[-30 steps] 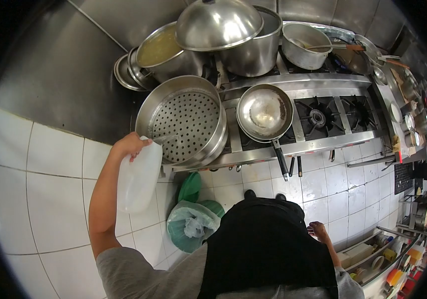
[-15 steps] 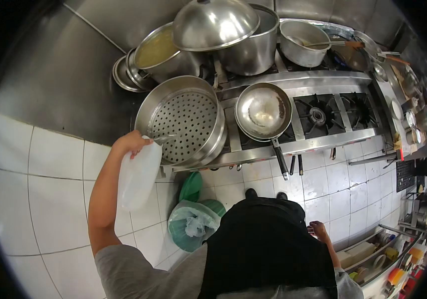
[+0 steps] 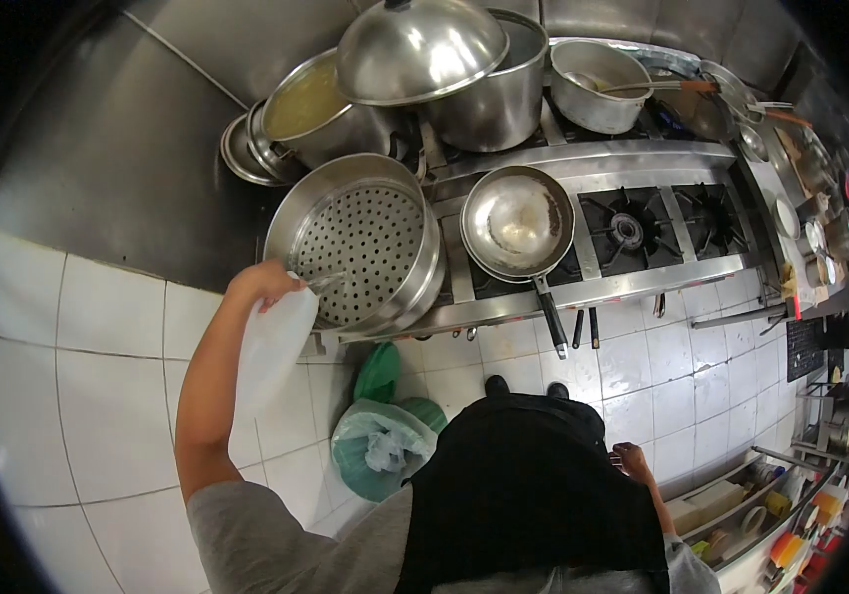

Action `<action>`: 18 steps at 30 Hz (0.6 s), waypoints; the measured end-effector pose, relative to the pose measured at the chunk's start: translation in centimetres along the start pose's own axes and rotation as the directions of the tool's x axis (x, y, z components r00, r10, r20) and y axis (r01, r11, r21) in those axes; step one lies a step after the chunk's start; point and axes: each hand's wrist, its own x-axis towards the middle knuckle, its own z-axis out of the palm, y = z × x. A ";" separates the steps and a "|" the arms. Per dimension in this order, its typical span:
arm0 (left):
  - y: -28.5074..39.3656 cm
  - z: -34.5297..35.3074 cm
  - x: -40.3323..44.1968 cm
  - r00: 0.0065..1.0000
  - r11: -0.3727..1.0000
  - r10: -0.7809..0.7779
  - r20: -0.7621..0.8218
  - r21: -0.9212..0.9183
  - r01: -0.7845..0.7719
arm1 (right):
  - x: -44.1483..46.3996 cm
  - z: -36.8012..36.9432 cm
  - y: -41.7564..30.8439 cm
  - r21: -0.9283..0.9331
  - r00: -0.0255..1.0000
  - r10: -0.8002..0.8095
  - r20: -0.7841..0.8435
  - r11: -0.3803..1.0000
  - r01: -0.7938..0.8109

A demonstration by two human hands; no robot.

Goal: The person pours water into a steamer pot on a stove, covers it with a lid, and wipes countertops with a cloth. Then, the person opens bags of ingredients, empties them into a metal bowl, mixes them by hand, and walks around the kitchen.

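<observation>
My left hand (image 3: 269, 284) is closed round the top of a whitish plastic container (image 3: 271, 346), tilted at the left rim of a large steamer pot (image 3: 291, 213). Clear liquid runs from its mouth onto the perforated metal insert (image 3: 363, 243) inside the pot. My right hand (image 3: 630, 459) hangs low beside the black apron (image 3: 533, 485), away from the stove; its fingers look curled, and whether it holds anything is too small to make out. Right of the steamer pot, a frying pan (image 3: 517, 223) rests on the stove with its black handle toward me.
Behind stand a pot of yellowish liquid (image 3: 305, 99), a large pot (image 3: 494, 114) under a tilted domed lid (image 3: 422, 49), and a smaller pot (image 3: 598, 114) with a utensil. Below is a lined green bin (image 3: 380, 465). Shelves (image 3: 741, 505) stand at the lower right.
The view has shifted slightly, moving the stove and pots a little left in the frame. My left hand keeps hold of the tilted container, and the liquid still flows. My right hand stays low.
</observation>
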 end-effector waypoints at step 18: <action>4.2 2.9 0.0 0.946 0.852 0.097 -0.310 0.516 0.082 | -2.2 -3.2 -3.0 -0.328 0.994 -0.111 0.000 0.939 0.105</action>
